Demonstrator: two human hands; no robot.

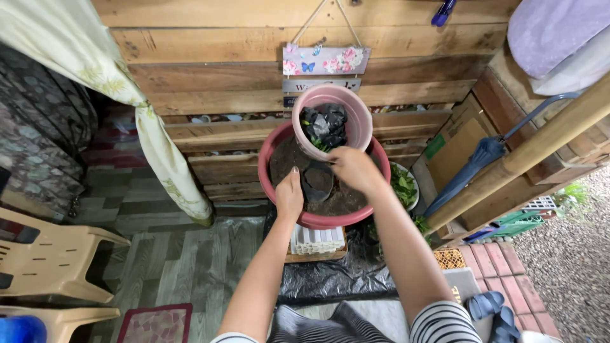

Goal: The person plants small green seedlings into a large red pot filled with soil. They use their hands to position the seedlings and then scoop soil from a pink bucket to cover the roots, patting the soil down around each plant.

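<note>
While open floor (184, 260) lies beyond the cream chair (44, 254) at far left, the left hand (289, 197) presses flat, fingers together, inside the red basin's (318, 219) near rim beside a small black soil bag (316, 181), and the right hand (352, 168) grips the tilted pink pot (349, 114), close to the plank wall (210, 82).

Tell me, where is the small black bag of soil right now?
The small black bag of soil stands in the middle of the red basin, between the left hand and right hand, just below the tilted pink pot.
</note>
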